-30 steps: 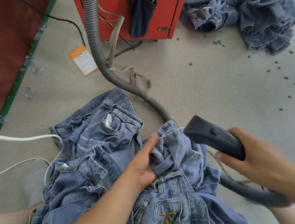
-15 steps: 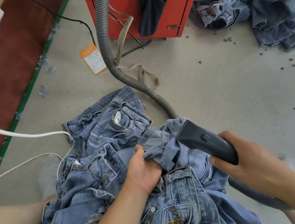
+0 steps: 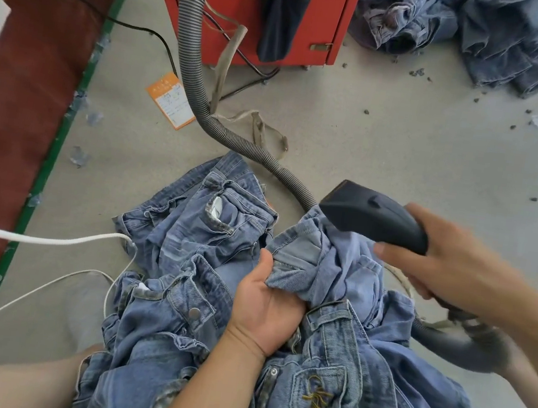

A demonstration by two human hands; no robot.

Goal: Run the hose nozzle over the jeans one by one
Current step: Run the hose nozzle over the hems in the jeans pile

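Head camera, looking down: a heap of faded blue denim jeans (image 3: 227,267) lies on the pale grey floor (image 3: 407,147), right in front of the person. The left hand (image 3: 267,307) has a bunched fold of the top pair, thumb up along the cloth and fingers (image 3: 285,296) curled under it, clamped on the denim. The right hand (image 3: 452,264) grips the rear of the dark grey plastic hose nozzle (image 3: 369,214), fingers wrapped round the handle, with the flat mouth pointing left and sitting just above the raised fold; whether it touches the cloth I cannot tell. Behind the nozzle the ribbed grey hose (image 3: 190,64) loops back across the floor to the red metal cabinet (image 3: 322,10).

Now the handling, as I judge it. Denim is soft but thick and fairly heavy, so it sags and folds wherever it is not held. A waistband, seam or pocket edge gives the firmest hold, being doubled and stiff. Held taut from there, the fabric should let the nozzle glide. Loose cloth may be drawn into the mouth if the hose is sucking.

A second pile of blue jeans (image 3: 491,38) waits far right, and a white cable (image 3: 31,236) runs in from the left.
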